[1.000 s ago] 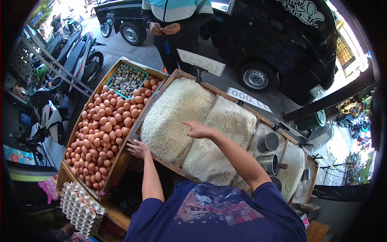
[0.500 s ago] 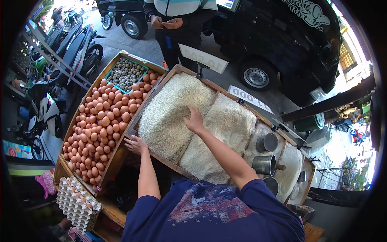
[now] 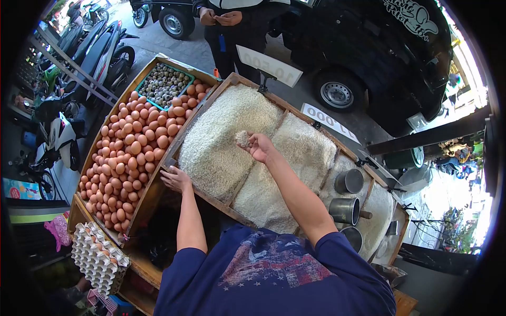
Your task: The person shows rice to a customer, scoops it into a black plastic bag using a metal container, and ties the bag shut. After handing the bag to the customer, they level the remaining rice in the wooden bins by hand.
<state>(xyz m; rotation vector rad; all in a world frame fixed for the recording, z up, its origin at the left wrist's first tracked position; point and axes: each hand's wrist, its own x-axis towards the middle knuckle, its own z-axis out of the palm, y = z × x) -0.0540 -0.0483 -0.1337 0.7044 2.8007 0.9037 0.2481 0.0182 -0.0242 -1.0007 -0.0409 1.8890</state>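
My right hand point(image 3: 258, 147) is palm up above the leftmost rice compartment, near its divider, with some rice grains point(image 3: 242, 138) held in its curled fingers. White rice point(image 3: 213, 139) lies heaped in that compartment. My left hand point(image 3: 177, 179) rests on the wooden edge between the rice box and the egg box, its fingers apart and holding nothing. Brown eggs point(image 3: 124, 163) fill the box to the left of it. A second rice heap point(image 3: 298, 158) lies to the right, under my right forearm.
Small speckled eggs point(image 3: 164, 84) sit in a teal tray. Metal cups point(image 3: 345, 210) stand on rice at the right. Price signs point(image 3: 270, 66) line the far edge. A person point(image 3: 226, 31) stands beyond the box, near a black vehicle point(image 3: 379, 63). Egg cartons point(image 3: 97, 258) are stacked at lower left.
My right hand has turned palm up and now holds rice in its fingers. My left hand stays on the wooden edge. The view has shifted slightly.
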